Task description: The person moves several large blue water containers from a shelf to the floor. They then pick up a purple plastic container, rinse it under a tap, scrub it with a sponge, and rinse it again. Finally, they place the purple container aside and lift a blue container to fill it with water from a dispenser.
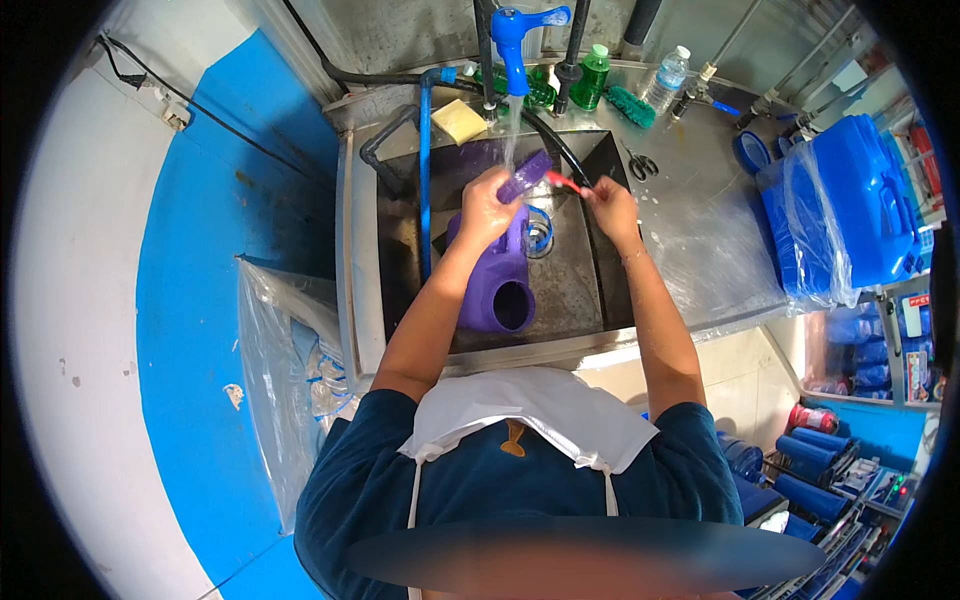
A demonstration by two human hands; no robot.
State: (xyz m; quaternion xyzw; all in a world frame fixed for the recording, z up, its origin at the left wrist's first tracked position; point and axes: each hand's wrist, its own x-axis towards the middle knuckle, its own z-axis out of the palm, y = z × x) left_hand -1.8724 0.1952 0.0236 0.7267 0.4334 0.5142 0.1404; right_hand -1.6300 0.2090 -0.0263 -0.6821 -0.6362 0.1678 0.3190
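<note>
My left hand [484, 210] grips a purple plastic cap [526, 176] beneath the faucet's running water [514, 127]. In my right hand [613, 214] is a thin red-handled tool [565, 182], possibly a small brush; motion blurs it, and its tip meets the cap's edge. Below my left hand, a purple plastic jug [477, 309] lies in the stainless steel sink [570, 289], its round mouth facing me. Beside the jug, a blue ring [551, 223] rests around the drain. The blue faucet [511, 52] stands at the sink's back.
A yellow sponge [459, 121], green bottle [591, 79], clear bottle [666, 81] and green brush [630, 107] line the back ledge. Scissors [640, 163] lie right of the sink. A blue jerrycan [844, 210] partly wrapped in plastic occupies the steel counter [709, 240]. A blue pipe [425, 180] crosses the sink's left side.
</note>
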